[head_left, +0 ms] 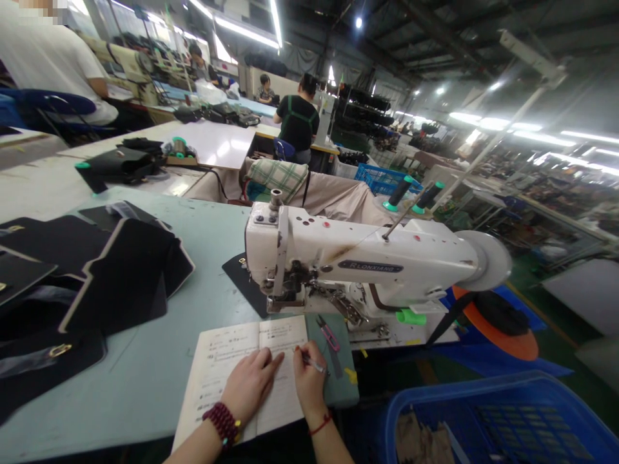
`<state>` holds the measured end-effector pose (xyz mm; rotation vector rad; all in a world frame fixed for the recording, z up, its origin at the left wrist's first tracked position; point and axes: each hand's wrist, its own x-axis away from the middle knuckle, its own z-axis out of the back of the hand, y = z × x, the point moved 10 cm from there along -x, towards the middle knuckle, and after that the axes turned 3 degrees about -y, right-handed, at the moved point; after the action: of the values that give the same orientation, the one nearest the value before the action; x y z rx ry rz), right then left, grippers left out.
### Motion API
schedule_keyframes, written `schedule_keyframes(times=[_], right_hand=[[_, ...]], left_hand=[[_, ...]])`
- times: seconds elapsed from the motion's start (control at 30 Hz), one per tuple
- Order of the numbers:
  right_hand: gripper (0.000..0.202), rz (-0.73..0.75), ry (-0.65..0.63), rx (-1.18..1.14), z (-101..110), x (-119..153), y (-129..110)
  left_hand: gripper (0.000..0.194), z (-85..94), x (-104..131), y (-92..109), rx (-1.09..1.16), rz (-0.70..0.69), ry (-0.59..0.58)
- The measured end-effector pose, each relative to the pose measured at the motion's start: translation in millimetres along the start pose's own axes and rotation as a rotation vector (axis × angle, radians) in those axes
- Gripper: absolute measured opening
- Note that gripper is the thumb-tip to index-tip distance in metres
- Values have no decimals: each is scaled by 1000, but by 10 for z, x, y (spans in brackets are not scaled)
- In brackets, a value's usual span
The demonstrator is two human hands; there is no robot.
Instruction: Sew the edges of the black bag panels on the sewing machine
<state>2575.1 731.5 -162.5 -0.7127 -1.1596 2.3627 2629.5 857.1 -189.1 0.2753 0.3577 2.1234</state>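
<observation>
An open notebook (285,409) with handwriting on its pages lies at the front edge of the pale green table (203,277). Across its middle fold rests my left hand (249,383), fingers stretched out over the paper, a dark red bead bracelet on the wrist. My right hand (310,380) is closed round a pen (314,365), its tip by the right-hand page. Pink thread snips (329,336) lie just beyond that hand, beside a grey strip (334,366). The white sewing machine (358,251) stands directly behind the notebook.
Black bag panels (120,277) with metal fittings are piled on the left. At lower right sits a blue basket (401,406) holding brown cloth. A black and orange round object (503,328) is beside the machine. Several people, including one in a black top (297,116), sit at tables beyond.
</observation>
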Motion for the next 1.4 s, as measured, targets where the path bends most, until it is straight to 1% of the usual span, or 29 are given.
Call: schedule_keyframes(times=[0.2,0.33,0.6,0.77,1.0,1.23,1.4], right_hand=[[23,13,-26,16,-39,-13,-13],[21,25,-41,34,-67,-17,-35],[22,29,-36,65,-65,-10,-36],[21,35,-35,71,-70,-17,-47],[21,33,-37,64,-69,-6,-61],[23,5,-20,22,-18,-22,-44],[22,-6,-33,-2,18,-10,-13]], left_hand=[[41,8,10,-2,-5,-4,18],[42,5,7,1,-10,0,9],[41,43,10,7,12,-1,7],[41,40,11,4,3,-3,-2],[42,29,10,0,8,-14,17],[42,31,16,3,8,-13,11],[42,42,2,0,5,1,3]])
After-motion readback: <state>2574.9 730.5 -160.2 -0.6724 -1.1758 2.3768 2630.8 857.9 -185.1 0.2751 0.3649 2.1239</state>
